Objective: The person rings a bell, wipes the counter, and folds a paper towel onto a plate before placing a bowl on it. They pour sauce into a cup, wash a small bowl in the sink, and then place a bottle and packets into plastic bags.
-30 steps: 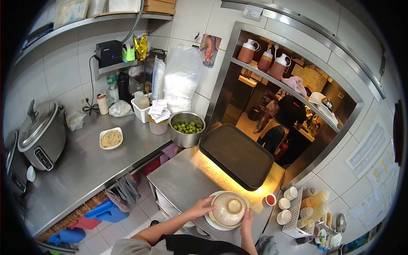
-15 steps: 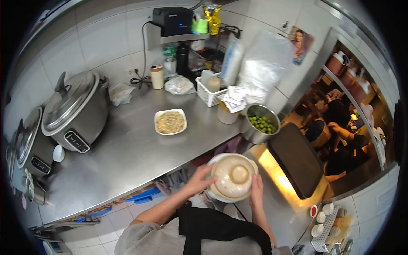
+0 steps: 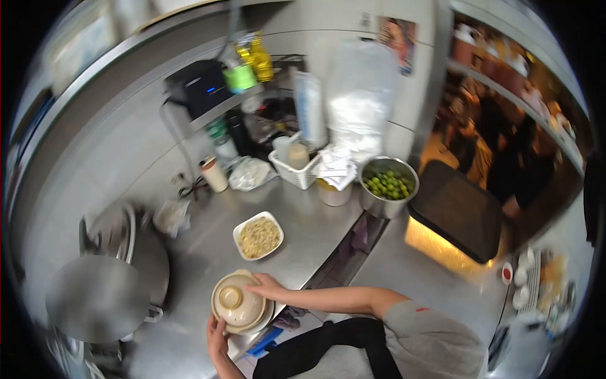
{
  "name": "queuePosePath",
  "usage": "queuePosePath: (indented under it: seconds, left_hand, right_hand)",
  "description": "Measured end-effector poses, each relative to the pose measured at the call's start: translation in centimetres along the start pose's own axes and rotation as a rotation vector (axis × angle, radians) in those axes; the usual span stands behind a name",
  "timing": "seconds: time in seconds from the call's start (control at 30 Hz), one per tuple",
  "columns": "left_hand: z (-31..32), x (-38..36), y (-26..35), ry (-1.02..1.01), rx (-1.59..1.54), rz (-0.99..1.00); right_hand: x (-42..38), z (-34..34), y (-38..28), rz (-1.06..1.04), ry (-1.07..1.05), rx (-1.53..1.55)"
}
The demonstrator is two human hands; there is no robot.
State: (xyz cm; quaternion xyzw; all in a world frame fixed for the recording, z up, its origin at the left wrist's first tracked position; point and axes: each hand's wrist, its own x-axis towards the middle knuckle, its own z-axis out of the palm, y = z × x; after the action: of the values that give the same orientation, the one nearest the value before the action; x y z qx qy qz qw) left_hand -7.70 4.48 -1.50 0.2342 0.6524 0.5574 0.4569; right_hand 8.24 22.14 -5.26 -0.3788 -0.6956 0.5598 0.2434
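A cream clay pot with a round-knobbed lid point(image 3: 238, 302) is held between my two hands at the front edge of the steel counter point(image 3: 180, 268). A pale plate point(image 3: 265, 321) shows beneath its near side. My left hand point(image 3: 217, 336) grips the pot's near left side, fingers curled at the rim. On the opposite side, my right hand point(image 3: 270, 287) is closed about the rim, with its fingers reaching onto the lid's edge. The lid hides what is inside. Just beyond the pot sits a white square bowl point(image 3: 278, 246) of chopped, pale yellowish food.
Large rice cookers point(image 3: 148, 259) stand at left, partly behind a blurred grey disc point(image 3: 98, 300). A steel pot of green round produce point(image 3: 388, 184), a white basket point(image 3: 293, 169) and a dark tray point(image 3: 456, 211) line the back. A gap point(image 3: 347, 252) splits the counters. People point(image 3: 505, 145) show through the hatch.
My view has turned, and both hands have carried the lidded clay pot leftward, from beside the gap between the counters to the left counter's front edge.
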Motion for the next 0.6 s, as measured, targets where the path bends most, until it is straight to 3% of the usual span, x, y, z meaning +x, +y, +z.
queuePosePath:
  seconds: [0.07,0.13,0.17,0.23,0.27,0.33,0.37,0.43,0.47,0.5,0.57,0.6]
  left_hand:
    - [-0.8,1.3,-0.6,-0.004,0.014,-0.024]
    - [-1.2,2.6,-1.2,0.161,-0.064,-0.019]
    - [-1.7,3.3,-1.5,0.108,-0.022,-0.043]
    - [-2.7,5.0,-1.7,0.066,-0.048,0.009]
    - [-2.7,5.1,-1.3,0.071,-0.007,0.071]
    - [-4.0,7.8,-1.5,0.122,0.101,0.239]
    - [-4.6,10.5,-1.6,0.171,0.163,0.347]
    - [-2.7,11.8,2.6,0.663,1.243,0.804]
    - [1.1,11.4,4.7,0.63,1.054,0.966]
    - [5.7,10.7,6.6,0.594,0.856,1.109]
    - [12.4,9.8,8.8,0.264,0.721,1.197]
    - [16.6,8.9,9.2,0.211,0.679,1.199]
  right_hand:
    - [0.9,0.8,-0.5,-0.125,0.182,-0.142]
    - [2.4,0.2,0.0,-0.135,0.134,0.025]
    - [2.2,-1.0,-0.1,-0.098,0.192,0.046]
    - [0.5,-5.0,-2.0,-0.165,-0.029,0.201]
    - [-1.3,-7.2,-2.2,-0.141,0.032,0.209]
    - [-6.7,-11.8,-2.4,-0.32,0.136,0.117]
    - [-10.2,-14.4,-2.3,-0.355,0.288,-0.025]
    - [-17.1,-18.8,-0.2,-0.448,0.625,-0.371]
    - [-21.6,-21.2,-0.4,-0.384,0.745,-0.389]
    - [-25.9,-23.0,0.9,-0.189,0.874,-0.55]
    - [-35.2,-26.3,2.7,0.071,1.199,-0.772]
    - [-40.2,-27.3,4.1,0.148,1.389,-0.817]
